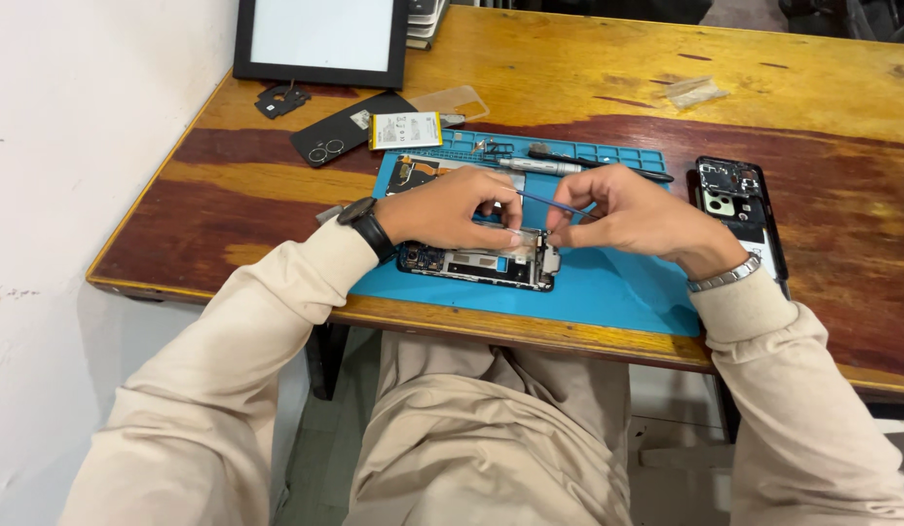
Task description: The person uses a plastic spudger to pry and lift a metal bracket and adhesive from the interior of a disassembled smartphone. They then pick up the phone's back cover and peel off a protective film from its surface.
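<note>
Head view: an opened phone (476, 263) lies on a blue mat (608, 287) near the counter's (588, 78) front edge. The left hand (452, 207) rests on the phone, fingers curled on its upper edge. The right hand (622, 214) pinches thin tweezers (554, 204), tip at the phone's right end. Right of the mat lies a second opened phone (736, 209). Farther back lie a screwdriver (539, 166), a battery (405, 130), a black back cover (340, 130) and a tablet (322, 39).

a worn wooden table (588, 78) stands against a white wall (72, 146); pale tiled floor (320, 438) shows beneath it.
</note>
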